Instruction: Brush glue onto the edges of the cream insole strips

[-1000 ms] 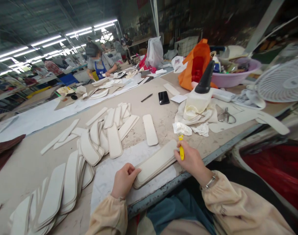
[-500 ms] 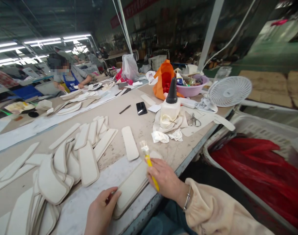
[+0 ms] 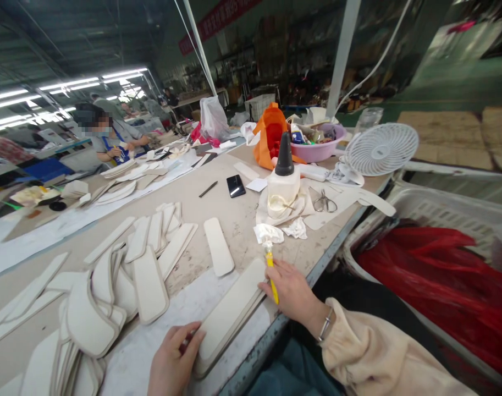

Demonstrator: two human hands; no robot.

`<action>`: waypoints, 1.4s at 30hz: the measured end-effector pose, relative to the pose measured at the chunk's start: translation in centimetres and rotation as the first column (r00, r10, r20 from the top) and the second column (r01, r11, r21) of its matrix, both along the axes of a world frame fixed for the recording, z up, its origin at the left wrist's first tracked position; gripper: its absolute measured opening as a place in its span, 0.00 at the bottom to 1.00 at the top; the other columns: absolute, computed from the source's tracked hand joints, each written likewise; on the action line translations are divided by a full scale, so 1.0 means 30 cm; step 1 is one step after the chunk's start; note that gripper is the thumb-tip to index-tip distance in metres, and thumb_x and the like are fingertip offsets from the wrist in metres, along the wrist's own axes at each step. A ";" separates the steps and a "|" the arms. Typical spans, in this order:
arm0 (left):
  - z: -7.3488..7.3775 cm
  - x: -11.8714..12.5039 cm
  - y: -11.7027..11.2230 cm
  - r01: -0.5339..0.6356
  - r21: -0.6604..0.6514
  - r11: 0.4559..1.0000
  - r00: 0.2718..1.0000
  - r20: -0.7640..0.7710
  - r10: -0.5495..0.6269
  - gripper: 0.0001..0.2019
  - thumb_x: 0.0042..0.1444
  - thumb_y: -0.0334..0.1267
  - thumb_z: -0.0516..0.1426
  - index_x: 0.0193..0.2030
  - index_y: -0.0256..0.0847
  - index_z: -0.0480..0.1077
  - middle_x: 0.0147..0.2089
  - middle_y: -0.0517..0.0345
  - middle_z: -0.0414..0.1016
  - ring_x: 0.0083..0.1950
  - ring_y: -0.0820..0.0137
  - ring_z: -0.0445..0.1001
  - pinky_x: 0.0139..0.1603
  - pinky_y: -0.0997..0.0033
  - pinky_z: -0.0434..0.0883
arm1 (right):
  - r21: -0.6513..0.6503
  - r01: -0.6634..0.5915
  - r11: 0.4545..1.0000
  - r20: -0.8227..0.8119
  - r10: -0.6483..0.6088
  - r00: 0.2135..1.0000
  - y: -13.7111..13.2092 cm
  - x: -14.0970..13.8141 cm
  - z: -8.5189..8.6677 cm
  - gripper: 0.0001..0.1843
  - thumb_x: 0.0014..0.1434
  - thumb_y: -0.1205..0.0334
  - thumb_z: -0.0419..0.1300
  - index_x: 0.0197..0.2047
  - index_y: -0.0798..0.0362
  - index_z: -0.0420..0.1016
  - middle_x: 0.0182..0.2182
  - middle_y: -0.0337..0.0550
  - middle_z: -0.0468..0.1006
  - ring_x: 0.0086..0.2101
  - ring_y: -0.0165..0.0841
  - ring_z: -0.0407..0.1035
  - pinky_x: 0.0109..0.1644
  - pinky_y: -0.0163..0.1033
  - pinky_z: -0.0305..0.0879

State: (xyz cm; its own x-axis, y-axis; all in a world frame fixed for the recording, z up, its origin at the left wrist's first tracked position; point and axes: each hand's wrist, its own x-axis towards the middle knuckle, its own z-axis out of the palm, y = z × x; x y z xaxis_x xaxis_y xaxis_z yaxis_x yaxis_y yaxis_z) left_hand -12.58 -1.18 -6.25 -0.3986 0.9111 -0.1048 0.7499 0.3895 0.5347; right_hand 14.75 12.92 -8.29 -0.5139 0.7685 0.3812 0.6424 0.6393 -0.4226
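My right hand [image 3: 294, 286] is closed around the yellow handle of a brush [image 3: 271, 279]. The brush's bristles point away from me and look coated with white paste. Below that hand lies a small stack of long, off-white, round-cornered panels [image 3: 230, 311] at the table's near edge. At the stack's near end, my left hand [image 3: 174, 355] pinches the edge of the panels between thumb and curled fingers. Beyond the brush stands a white plastic bottle [image 3: 284, 187] with a black cone cap, its side cut open. Crumpled white tissue [image 3: 268, 234] lies in front of the bottle.
Loose panels [image 3: 149, 283] are heaped on the left, and a single panel [image 3: 218, 246] lies ahead. Further off are a phone [image 3: 236, 186], scissors [image 3: 325, 202], an orange bag [image 3: 271, 135] and a white fan [image 3: 382, 149]. A crate [image 3: 424, 201] holds red plastic. A co-worker [image 3: 119, 140] sits far left.
My right hand has moved with the brush away to the right, past the far end of the stack. My left hand stays at the near end. The view has shifted slightly.
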 end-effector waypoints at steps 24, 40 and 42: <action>0.160 0.095 0.117 0.211 0.077 0.974 0.963 0.156 -0.221 0.21 0.52 0.49 0.56 0.50 0.41 0.72 0.48 0.51 0.77 0.49 0.61 0.73 0.48 0.64 0.70 | -0.377 -0.274 0.885 -0.837 -0.199 0.510 0.021 -0.072 0.113 0.17 0.54 0.58 0.64 0.35 0.47 0.56 0.34 0.37 0.69 0.38 0.33 0.71 0.38 0.35 0.67; 0.074 0.441 0.058 -0.035 -0.070 0.997 0.773 0.630 0.071 0.20 0.43 0.58 0.59 0.31 0.41 0.75 0.28 0.56 0.77 0.35 0.60 0.74 0.33 0.66 0.72 | -0.436 -0.291 0.852 -0.862 -0.303 0.406 0.050 -0.002 0.170 0.20 0.51 0.57 0.66 0.33 0.47 0.54 0.23 0.28 0.55 0.23 0.27 0.52 0.26 0.31 0.51; 0.067 0.465 0.062 -0.048 -0.074 0.996 0.744 0.662 0.085 0.21 0.43 0.58 0.59 0.33 0.41 0.75 0.30 0.55 0.78 0.36 0.59 0.75 0.33 0.65 0.72 | -0.440 -0.295 0.848 -0.858 -0.301 0.416 0.051 0.016 0.173 0.19 0.52 0.57 0.65 0.34 0.47 0.54 0.23 0.28 0.55 0.23 0.27 0.52 0.27 0.31 0.51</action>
